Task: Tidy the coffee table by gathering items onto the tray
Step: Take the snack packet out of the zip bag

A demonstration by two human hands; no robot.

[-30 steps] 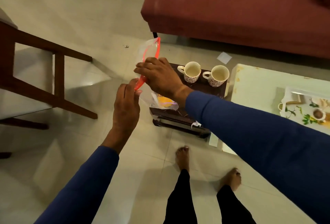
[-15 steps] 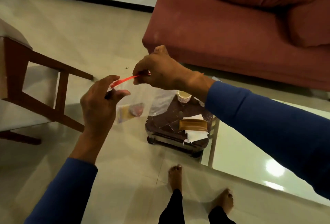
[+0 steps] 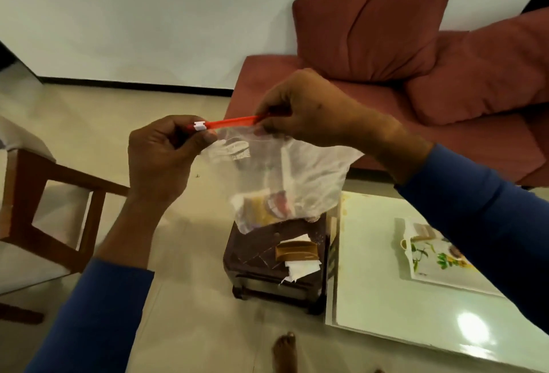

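A clear zip bag (image 3: 297, 176) with a red zip strip hangs in front of me, held up by both hands. My left hand (image 3: 166, 158) pinches the strip's left end at the white slider. My right hand (image 3: 312, 111) grips the strip's right end. Small packets, yellow and red, lie in the bag's bottom. Under the bag stands a dark brown stool (image 3: 276, 265) with a tan holder (image 3: 295, 252) and white paper on it. At the right a white floral tray (image 3: 427, 265) lies on the pale coffee table (image 3: 386, 307), partly hidden by my right sleeve.
A maroon sofa (image 3: 445, 140) with cushions runs along the back right. A wooden chair (image 3: 44, 212) stands at the left. My bare foot (image 3: 285, 352) shows on the tiled floor at the bottom.
The view has tilted up toward the wall. Both hands have raised the bag, with the zip strip now level between them and the slider at the left end. The cups are out of sight.
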